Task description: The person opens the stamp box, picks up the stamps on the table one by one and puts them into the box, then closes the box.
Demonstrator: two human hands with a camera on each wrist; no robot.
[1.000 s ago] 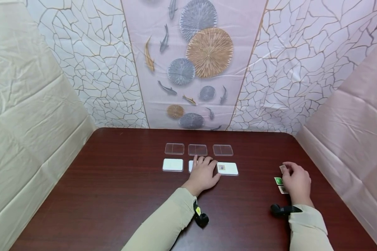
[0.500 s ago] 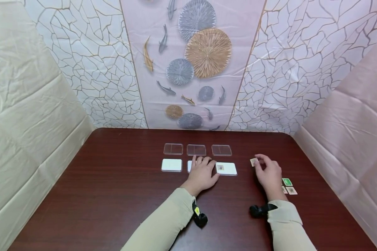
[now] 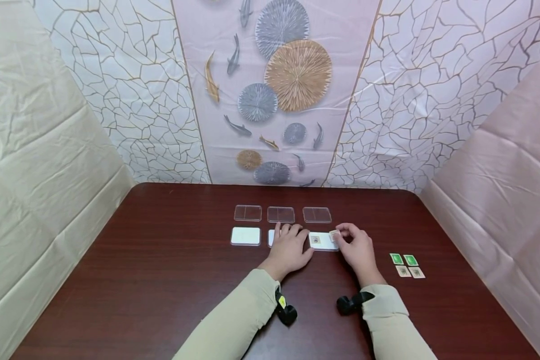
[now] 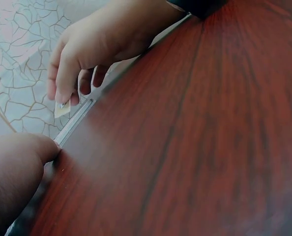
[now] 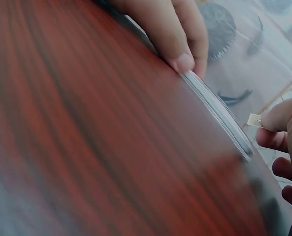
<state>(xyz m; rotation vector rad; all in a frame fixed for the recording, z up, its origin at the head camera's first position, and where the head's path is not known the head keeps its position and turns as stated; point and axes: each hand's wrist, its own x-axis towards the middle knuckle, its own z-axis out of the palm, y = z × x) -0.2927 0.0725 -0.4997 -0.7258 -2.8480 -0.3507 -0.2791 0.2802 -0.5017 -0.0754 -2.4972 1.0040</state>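
My right hand (image 3: 358, 254) pinches a small beige stamp (image 3: 333, 234) between thumb and fingertips, over the right end of a white card (image 3: 324, 244) in a clear case. In the right wrist view the stamp (image 5: 254, 120) is held just above the case's far end. A second beige stamp (image 3: 315, 240) lies on the card's left half. My left hand (image 3: 290, 250) rests with fingers spread across the middle white card (image 3: 271, 238), mostly hiding it. Its thumb and index finger touch the left end of the right card's case (image 5: 219, 113).
A third white card (image 3: 245, 236) lies to the left. Behind the cards, three clear lids (image 3: 281, 214) form a row. To the right lie two green stamps (image 3: 396, 258) and two beige stamps (image 3: 403, 271) on the brown table (image 3: 162, 290). A patterned cloth hangs behind.
My right hand has picked a beige stamp from the group at the right and carried it left to the right-hand card. My left hand has stayed in place.
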